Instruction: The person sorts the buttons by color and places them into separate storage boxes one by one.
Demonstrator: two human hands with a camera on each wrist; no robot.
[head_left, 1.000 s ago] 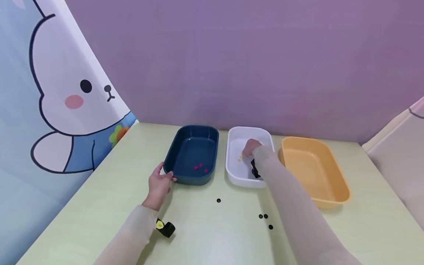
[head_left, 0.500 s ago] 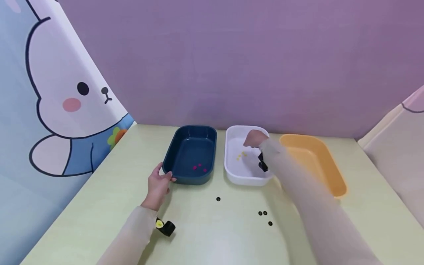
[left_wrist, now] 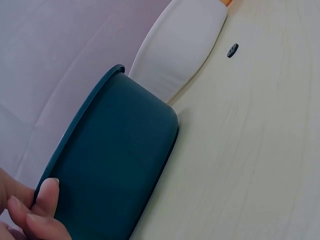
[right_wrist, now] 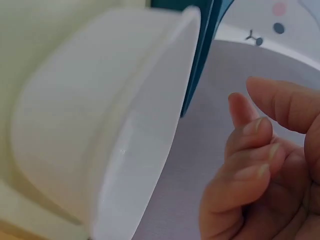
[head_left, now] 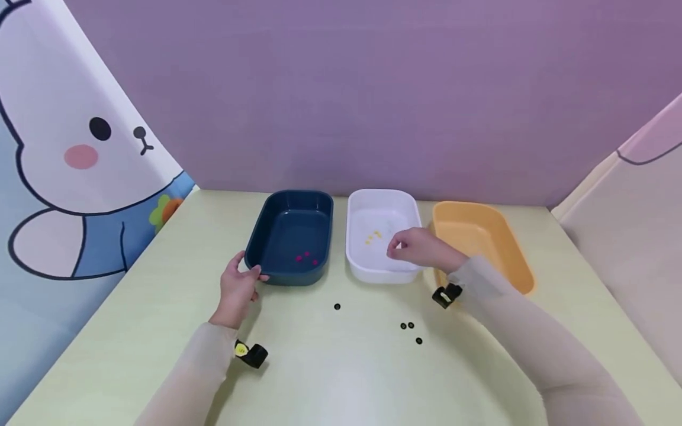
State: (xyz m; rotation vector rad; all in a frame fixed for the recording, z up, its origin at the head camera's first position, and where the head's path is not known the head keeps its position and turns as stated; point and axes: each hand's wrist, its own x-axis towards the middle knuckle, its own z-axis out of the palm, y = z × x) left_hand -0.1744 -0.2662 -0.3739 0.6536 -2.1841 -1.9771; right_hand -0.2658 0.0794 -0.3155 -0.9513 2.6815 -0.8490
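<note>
At the front left corner of a dark blue bin (head_left: 301,228), my left hand (head_left: 237,290) pinches the rim between thumb and fingers; the left wrist view shows the fingertips (left_wrist: 47,197) against the bin's outer wall. My right hand (head_left: 421,247) hovers over the right side of a white bin (head_left: 380,276). Its fingers are loosely bent, and in the right wrist view the thumb stands apart from the fingertips (right_wrist: 257,127) with nothing between them. Three small magenta buttons (head_left: 299,258) lie in the blue bin. Several small yellow pieces (head_left: 377,234) lie in the white one.
A yellow-orange bin (head_left: 474,231) stands to the right, partly behind my right forearm. Several black buttons lie on the pale table (head_left: 319,367): a single button (head_left: 337,306) near the blue bin, the others further right. A purple cloth (head_left: 341,100) closes off the back.
My right hand has risen from inside the white bin and come back toward its front right, its fingers loosened. The left hand stays on the blue bin's rim. The head view has shifted slightly.
</note>
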